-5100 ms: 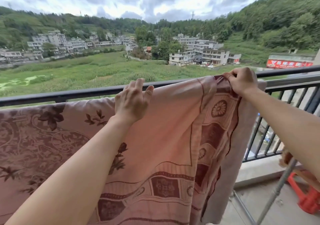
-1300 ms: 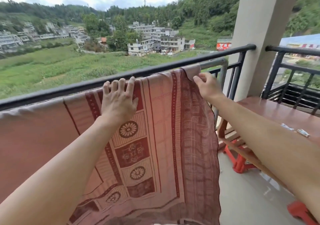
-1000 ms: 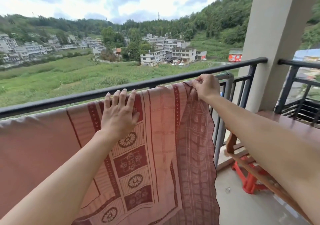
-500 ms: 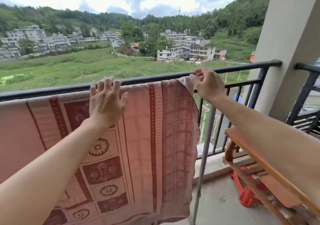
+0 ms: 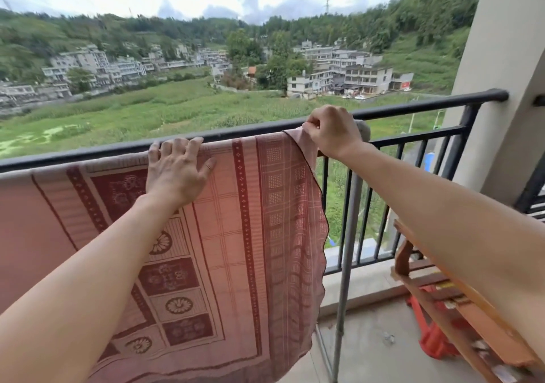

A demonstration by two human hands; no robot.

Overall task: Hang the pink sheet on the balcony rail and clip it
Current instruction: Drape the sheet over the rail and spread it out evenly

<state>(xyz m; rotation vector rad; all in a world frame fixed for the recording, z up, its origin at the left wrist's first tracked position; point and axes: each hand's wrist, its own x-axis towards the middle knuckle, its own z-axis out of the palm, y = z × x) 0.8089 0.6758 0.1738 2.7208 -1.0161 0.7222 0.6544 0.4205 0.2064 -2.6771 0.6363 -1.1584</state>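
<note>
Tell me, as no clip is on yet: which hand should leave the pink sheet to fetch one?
Probably the left hand: it only lies flat on the draped pink sheet, while the right hand pinches its top corner.

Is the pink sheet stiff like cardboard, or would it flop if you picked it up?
Probably floppy: the pink sheet hangs limp with a wavy side edge. It is likely light, since the right hand holds its corner with a pinch. It might slide if pushed; no clip shows.

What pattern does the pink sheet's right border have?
On the pink sheet, that border is a dark-red checked grid; head view.
</note>
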